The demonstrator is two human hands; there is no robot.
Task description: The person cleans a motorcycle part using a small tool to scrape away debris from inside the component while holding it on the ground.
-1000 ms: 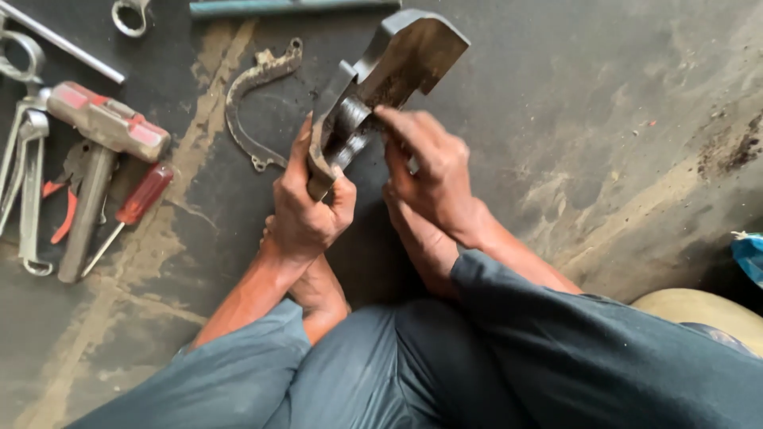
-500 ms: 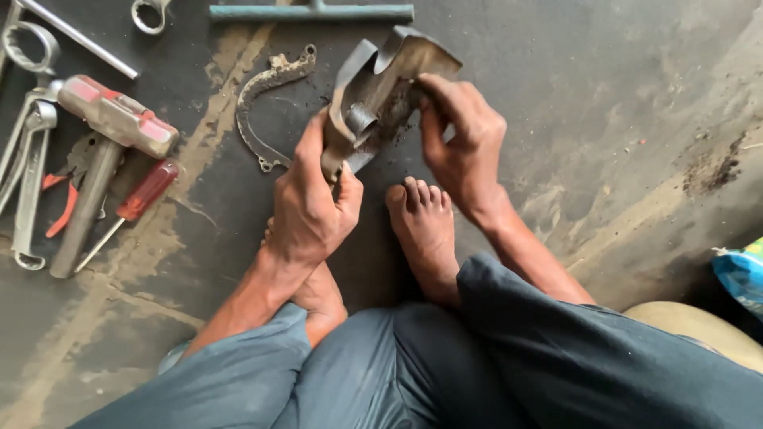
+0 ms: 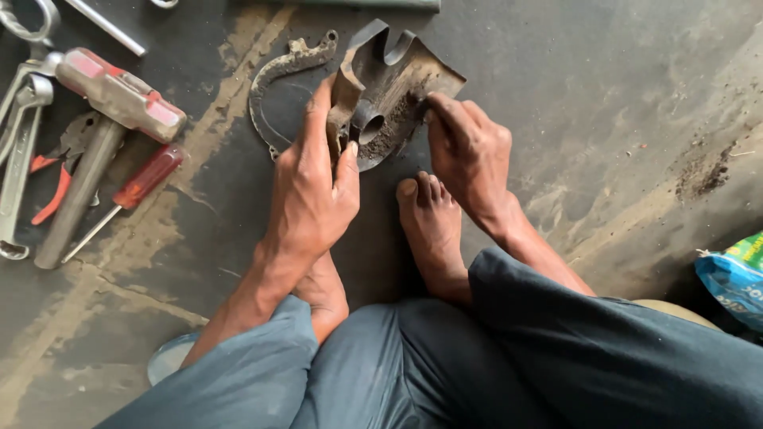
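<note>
- Now, centre-top of frame: a grimy metal bracket [image 3: 389, 87], caked dirt inside, cleaning looks barely begun.
- Left hand [image 3: 314, 187] clamps its left edge.
- Right hand [image 3: 469, 151] pinches the right side.
- Hammer [image 3: 103, 135] and red-handled screwdriver [image 3: 127, 199] lie untouched, upper left.

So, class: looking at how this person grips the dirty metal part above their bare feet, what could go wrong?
The metal part has notched, thin edges; both the left hand and right hand are bare, so cuts seem possible. If it slips, it may drop on the bare foot just below. The grime inside could loosen the grip.
</note>
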